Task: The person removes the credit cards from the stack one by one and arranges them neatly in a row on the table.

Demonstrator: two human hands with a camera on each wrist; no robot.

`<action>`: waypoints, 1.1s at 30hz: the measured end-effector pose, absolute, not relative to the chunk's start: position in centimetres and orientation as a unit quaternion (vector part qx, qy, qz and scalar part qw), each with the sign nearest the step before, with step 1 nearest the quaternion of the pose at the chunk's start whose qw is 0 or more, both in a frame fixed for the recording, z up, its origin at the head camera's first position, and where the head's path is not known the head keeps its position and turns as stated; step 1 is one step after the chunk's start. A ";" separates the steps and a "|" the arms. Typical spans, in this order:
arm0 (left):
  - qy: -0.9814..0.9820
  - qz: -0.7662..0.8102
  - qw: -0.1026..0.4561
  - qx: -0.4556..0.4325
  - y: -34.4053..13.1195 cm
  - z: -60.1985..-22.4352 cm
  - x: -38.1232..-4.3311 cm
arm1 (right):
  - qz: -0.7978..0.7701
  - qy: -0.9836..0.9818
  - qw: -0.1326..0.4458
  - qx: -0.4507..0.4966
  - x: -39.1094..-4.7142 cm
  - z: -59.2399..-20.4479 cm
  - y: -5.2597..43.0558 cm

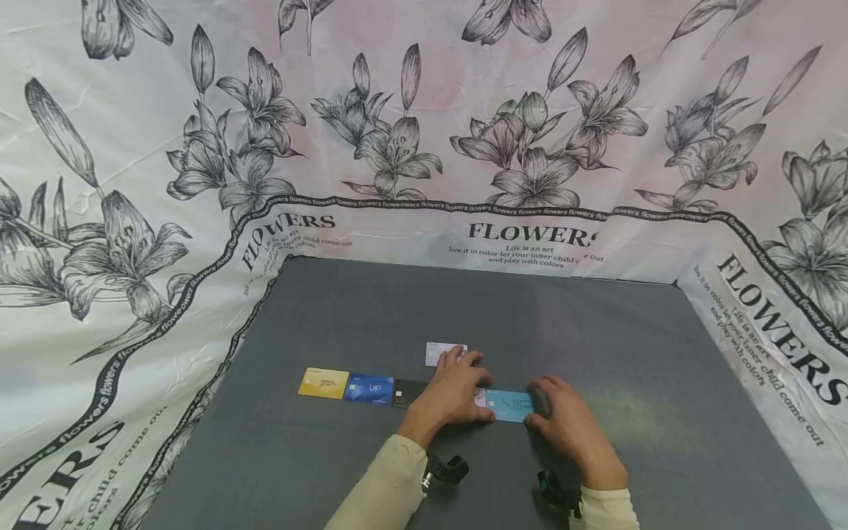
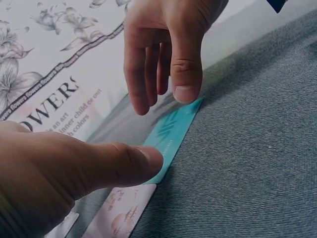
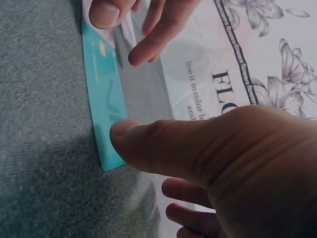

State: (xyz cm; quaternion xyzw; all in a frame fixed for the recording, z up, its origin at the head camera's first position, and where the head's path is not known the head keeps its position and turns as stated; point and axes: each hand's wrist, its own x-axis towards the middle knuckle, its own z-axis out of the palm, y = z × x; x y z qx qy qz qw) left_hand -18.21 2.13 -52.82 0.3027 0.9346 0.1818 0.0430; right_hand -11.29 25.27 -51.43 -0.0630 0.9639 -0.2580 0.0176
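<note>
A teal VIP card lies flat on the grey surface, at the right end of a row of cards. Over its left end is my left hand, thumb by the near edge and fingers spread toward the far side. My right hand is at the card's right end, its thumb tip at the near edge and its fingers loosely bent beyond the far edge. Left of the teal card, a pink patterned card adjoins it, mostly hidden by my left hand in the head view. Light contact with the teal card is hard to judge.
Further left in the row lie a black card, a blue VIP card and a yellow card. A whitish card lies behind the row, partly under my left fingers. Flower-printed cloth borders the grey surface.
</note>
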 end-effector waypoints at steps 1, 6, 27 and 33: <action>0.934 0.183 0.043 0.302 2.1 -52.8 -18.2 | -0.258 0.964 0.016 -0.063 -11.3 -51.4 25.3; 0.936 0.181 0.041 0.298 1.9 -52.5 -18.5 | -0.260 0.963 0.008 -0.064 -11.6 -51.2 25.1; 0.938 0.207 0.021 0.279 0.3 -51.1 -20.0 | -0.258 0.963 -0.018 -0.075 -13.1 -49.8 24.1; 0.938 0.222 0.014 0.266 -0.3 -50.5 -20.5 | -0.253 0.965 -0.017 -0.071 -13.8 -49.4 23.7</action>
